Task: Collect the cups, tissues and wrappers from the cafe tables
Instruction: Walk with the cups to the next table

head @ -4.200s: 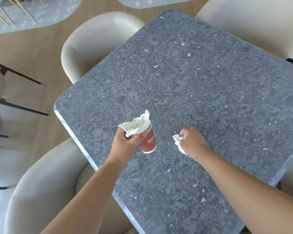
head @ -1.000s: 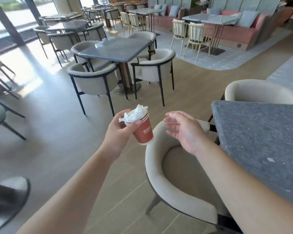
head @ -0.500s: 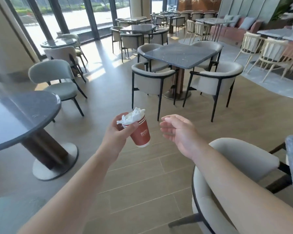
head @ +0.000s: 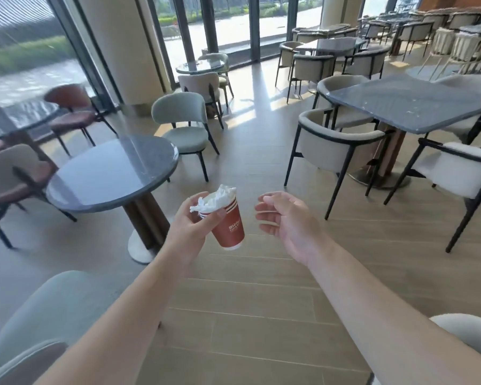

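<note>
Left fingers: the fingers (head: 206,222) of the left hand (head: 190,229) are wrapped round the top of the red cup (head: 229,225), with the thumb pressed on its side.
Right fingers: the fingers of the right hand (head: 285,218) are loosely bent and a little apart; nothing is held in them.
Cup: it is made of smooth red paper with white letters and a white ring at the bottom. It is round, wider at the top, and tipped to one side in the air over the floor.
Tissue: the white tissue (head: 215,198) is stuffed into the cup's mouth. It is soft, crumpled and pokes out over the rim.
Done: one cup and some tissue are picked up.
Left to do: no trash can be seen on the round table (head: 111,173) or the square table (head: 411,102). Far tables are too blurry to be checked. A bin is probably needed for the cup.
Tables: dark, speckled, shiny stone tops are seen.
Floor: pale wood planks (head: 256,309) are laid in long strips.
</note>
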{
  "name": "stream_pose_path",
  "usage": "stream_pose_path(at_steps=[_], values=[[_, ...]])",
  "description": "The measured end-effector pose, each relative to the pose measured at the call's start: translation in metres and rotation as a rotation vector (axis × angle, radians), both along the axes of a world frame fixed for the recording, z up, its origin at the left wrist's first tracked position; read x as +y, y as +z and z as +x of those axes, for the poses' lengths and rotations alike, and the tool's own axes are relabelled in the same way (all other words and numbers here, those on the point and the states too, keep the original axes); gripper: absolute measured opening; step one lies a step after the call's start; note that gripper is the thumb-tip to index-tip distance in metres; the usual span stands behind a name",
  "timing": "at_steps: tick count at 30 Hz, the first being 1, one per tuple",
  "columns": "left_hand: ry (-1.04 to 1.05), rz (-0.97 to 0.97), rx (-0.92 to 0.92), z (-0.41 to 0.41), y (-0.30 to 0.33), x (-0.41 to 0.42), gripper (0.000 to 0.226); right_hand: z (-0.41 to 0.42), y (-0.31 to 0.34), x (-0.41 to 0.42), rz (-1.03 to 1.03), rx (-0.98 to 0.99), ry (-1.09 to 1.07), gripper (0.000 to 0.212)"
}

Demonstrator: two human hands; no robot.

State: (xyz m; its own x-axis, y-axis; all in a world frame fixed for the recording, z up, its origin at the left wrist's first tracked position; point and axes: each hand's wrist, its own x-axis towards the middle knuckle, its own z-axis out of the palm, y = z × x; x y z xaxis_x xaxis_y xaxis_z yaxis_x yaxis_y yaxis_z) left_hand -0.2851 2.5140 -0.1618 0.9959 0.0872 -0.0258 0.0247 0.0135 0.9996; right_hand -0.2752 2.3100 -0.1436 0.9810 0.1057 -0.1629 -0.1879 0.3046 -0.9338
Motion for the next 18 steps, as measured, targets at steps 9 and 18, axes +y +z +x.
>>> stream_pose_path(at_steps=[9, 18], values=[[0.237, 0.002, -0.047, 0.031, 0.017, 0.036, 0.088, 0.075, 0.012, 0.042, 0.03, -0.022, 0.234, 0.009], [0.405, -0.039, -0.078, 0.034, 0.03, 0.117, 0.07, 0.104, 0.012, 0.135, 0.016, -0.004, 0.367, 0.012]])
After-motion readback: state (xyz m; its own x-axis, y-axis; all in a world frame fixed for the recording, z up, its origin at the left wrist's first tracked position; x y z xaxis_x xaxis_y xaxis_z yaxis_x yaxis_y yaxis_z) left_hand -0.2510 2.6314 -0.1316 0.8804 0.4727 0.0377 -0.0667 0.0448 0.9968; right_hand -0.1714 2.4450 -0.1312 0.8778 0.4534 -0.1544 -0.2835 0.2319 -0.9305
